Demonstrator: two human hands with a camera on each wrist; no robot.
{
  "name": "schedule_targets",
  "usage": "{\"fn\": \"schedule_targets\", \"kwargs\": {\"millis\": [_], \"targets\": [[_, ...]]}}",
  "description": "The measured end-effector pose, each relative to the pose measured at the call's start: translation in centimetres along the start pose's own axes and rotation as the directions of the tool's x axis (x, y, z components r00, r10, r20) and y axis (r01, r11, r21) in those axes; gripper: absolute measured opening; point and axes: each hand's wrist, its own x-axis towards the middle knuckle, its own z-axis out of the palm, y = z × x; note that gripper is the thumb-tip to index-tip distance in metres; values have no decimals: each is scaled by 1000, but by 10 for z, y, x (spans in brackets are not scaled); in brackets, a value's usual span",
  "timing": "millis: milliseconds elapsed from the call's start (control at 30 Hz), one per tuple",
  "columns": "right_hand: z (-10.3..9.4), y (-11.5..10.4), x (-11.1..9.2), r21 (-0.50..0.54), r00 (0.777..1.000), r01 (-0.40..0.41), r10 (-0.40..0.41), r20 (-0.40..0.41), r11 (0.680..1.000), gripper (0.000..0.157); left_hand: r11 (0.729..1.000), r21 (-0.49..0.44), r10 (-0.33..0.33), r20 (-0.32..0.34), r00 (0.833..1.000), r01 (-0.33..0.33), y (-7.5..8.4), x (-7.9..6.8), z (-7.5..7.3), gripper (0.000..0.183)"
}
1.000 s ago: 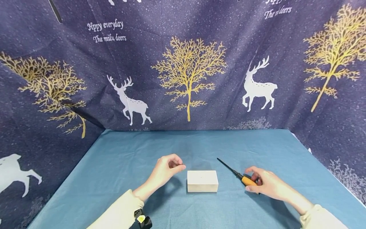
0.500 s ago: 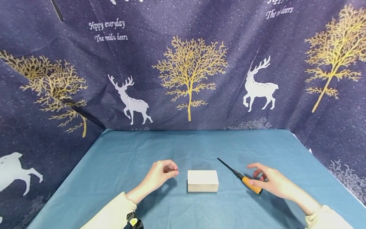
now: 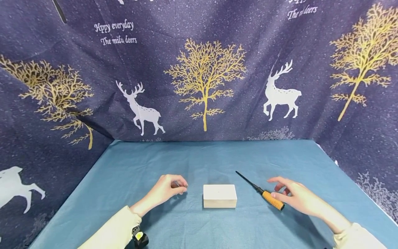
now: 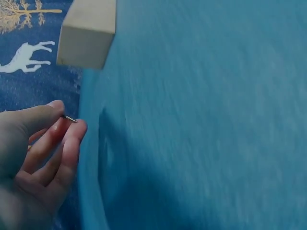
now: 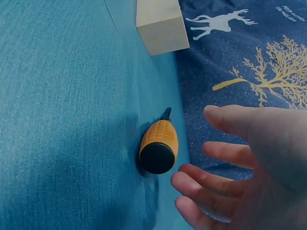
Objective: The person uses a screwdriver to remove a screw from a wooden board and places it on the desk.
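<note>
My left hand [image 3: 169, 189] pinches a small threaded screw [image 4: 70, 119] between thumb and fingertips, over the cloth to the left of a pale wooden block [image 3: 219, 196]. The block has a tiny dark mark in the middle of its top. A screwdriver [image 3: 260, 191] with an orange handle and black shaft lies on the cloth right of the block, its tip pointing to the back left. Beside the handle [image 5: 159, 139], my right hand [image 3: 296, 197] hovers with thumb and fingers spread apart, holding nothing.
A blue cloth [image 3: 174, 157] covers the table. Behind and at the sides hangs a dark curtain [image 3: 186, 20] printed with deer and trees. A black wrist camera [image 3: 140, 238] sits at the left sleeve.
My left hand has drawn back to the left, away from the block, with the screw. My right hand has let go of the screwdriver, and its fingers have opened.
</note>
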Motion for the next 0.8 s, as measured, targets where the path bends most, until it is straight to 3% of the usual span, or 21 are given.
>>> {"fn": "schedule_targets", "kwargs": {"millis": [333,800], "targets": [[-1,-1,3,17,999,4,-5,32,1000,42,993,112,34,-11,999,-32,-16,0,-9,11],[1,-2,2,13,998,35,-36,45,999,38,981,191,44,-4,999,-43,-30,5,-14,12]]}}
